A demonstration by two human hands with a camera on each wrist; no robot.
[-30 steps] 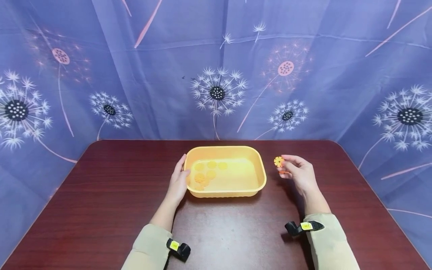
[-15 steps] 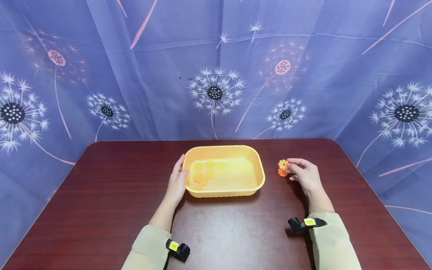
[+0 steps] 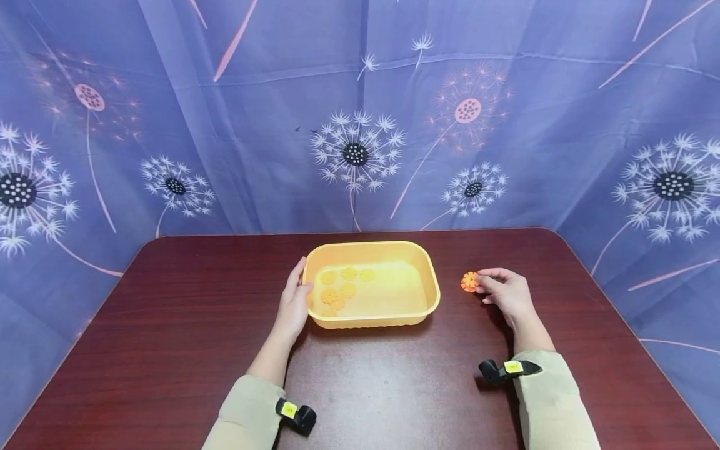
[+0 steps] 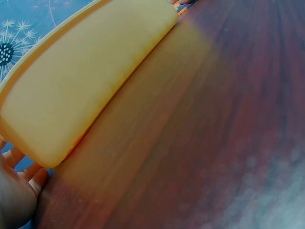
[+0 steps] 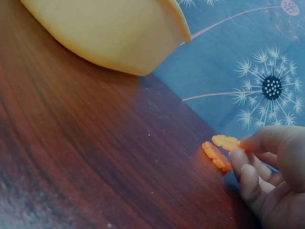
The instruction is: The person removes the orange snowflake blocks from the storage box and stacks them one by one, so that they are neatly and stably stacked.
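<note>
The step in hand looks to be a close handling of two small discs beside the tub (image 3: 374, 323), which the left hand (image 3: 294, 307) grips at its left end, thumb over the rim. The right hand (image 3: 509, 294) pinches the yellow-orange disc (image 5: 227, 142) between thumb and forefinger; the next move seems to call for a light, steady pinch on its thin edge and some care with the orange disc (image 5: 217, 156) just below. Whether that second one rests on the worktop (image 3: 169, 350) or is held too, I cannot tell. Both are off the tub's right end, toward the worktop's far right corner. They are flat and round with notched edges, petal-like; the yellow-orange one overlaps the other in the head view. More pale discs (image 3: 330, 296) lie in the tub's left part, some overlapping near its near left corner.
</note>
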